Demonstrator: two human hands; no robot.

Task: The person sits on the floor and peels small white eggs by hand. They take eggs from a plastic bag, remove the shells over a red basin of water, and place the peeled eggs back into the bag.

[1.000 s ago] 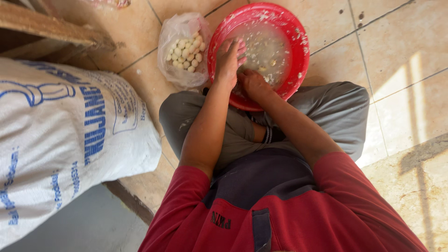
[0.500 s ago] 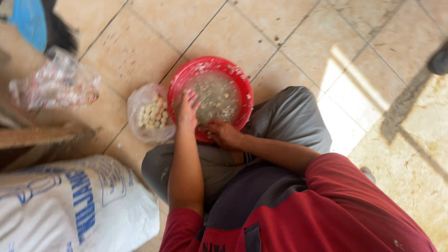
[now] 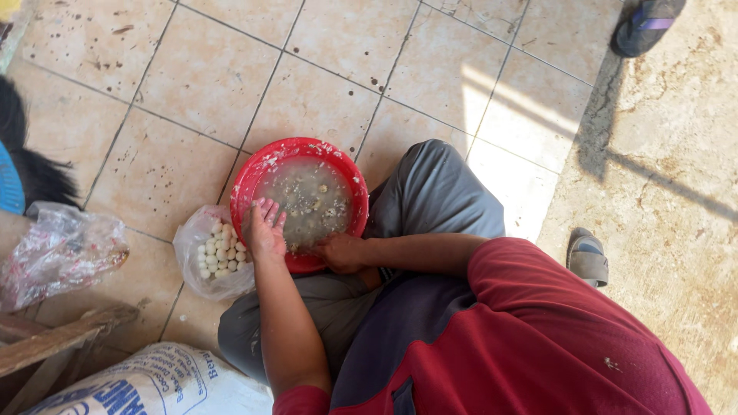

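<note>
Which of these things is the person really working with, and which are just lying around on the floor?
In use:
left hand and right hand at the red basin of cloudy water
clear bag of small white balls beside the basin

Lying about:
crumpled plastic bag
white sack
grey sandal
dark sandal
wooden plank

One red basin [image 3: 265, 164], two plastic bags [image 3: 201, 257], two sandals [image 3: 588, 257], one printed sack [image 3: 154, 380]
</note>
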